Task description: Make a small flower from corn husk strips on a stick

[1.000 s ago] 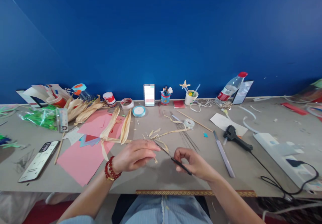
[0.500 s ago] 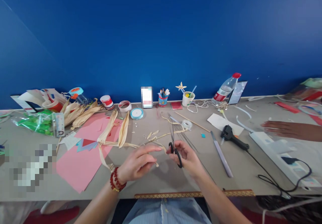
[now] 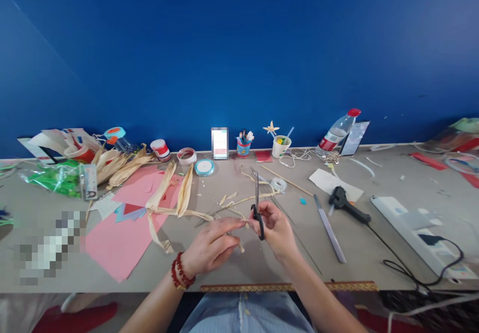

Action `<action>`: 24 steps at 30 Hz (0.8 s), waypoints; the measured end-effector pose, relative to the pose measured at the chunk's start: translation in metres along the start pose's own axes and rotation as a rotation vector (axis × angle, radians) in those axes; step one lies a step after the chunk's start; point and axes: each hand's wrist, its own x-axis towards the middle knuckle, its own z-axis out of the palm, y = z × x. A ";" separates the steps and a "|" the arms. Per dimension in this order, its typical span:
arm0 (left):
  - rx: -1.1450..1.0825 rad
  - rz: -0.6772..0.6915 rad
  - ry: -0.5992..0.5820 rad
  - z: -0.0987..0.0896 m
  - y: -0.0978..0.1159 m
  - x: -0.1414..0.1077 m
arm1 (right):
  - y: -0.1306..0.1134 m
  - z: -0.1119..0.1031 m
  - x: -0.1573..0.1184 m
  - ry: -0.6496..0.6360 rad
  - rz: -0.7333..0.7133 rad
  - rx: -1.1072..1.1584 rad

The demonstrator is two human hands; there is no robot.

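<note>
Right hand with scissors in its grip, left hand just left of them, hold unclear, husks farther left.

On my feed I saw a red-capped plastic bottle by the blue wall; on the bench, a black glue gun lay just left of a white power strip.
</note>
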 end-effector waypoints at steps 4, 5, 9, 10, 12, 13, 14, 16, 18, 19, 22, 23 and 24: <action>0.006 0.023 -0.012 -0.001 0.001 0.002 | -0.002 0.000 0.001 0.007 -0.008 -0.017; 0.002 0.022 -0.016 0.000 0.000 0.001 | -0.002 0.000 0.001 0.003 -0.009 -0.022; -0.027 -0.029 0.005 0.001 -0.003 -0.009 | -0.004 -0.003 0.004 0.002 -0.011 -0.039; -0.039 -0.055 0.034 0.001 -0.003 -0.012 | -0.005 -0.005 0.005 0.013 -0.016 -0.043; -0.077 -0.145 0.132 0.000 -0.003 -0.015 | -0.007 -0.008 0.007 0.022 -0.029 -0.060; -0.104 -0.217 0.189 0.000 -0.003 -0.015 | -0.007 -0.009 0.008 0.017 -0.036 -0.074; -0.140 -0.300 0.244 -0.001 -0.002 -0.014 | -0.007 -0.010 0.008 0.003 -0.042 -0.093; -0.246 -0.478 0.318 -0.001 0.000 -0.008 | -0.006 -0.011 0.009 -0.032 -0.061 -0.153; -0.369 -0.614 0.347 -0.001 0.002 0.001 | -0.003 -0.011 0.009 -0.048 -0.092 -0.251; -0.417 -0.668 0.340 0.000 0.003 0.006 | -0.002 -0.011 0.009 -0.049 -0.110 -0.307; -0.506 -0.781 0.276 0.004 0.005 0.015 | 0.001 -0.010 0.008 -0.052 -0.162 -0.456; -0.527 -0.805 0.259 0.006 0.006 0.017 | 0.001 -0.010 0.007 -0.051 -0.181 -0.492; -0.546 -0.825 0.251 0.007 0.006 0.018 | 0.000 -0.010 0.007 -0.046 -0.203 -0.522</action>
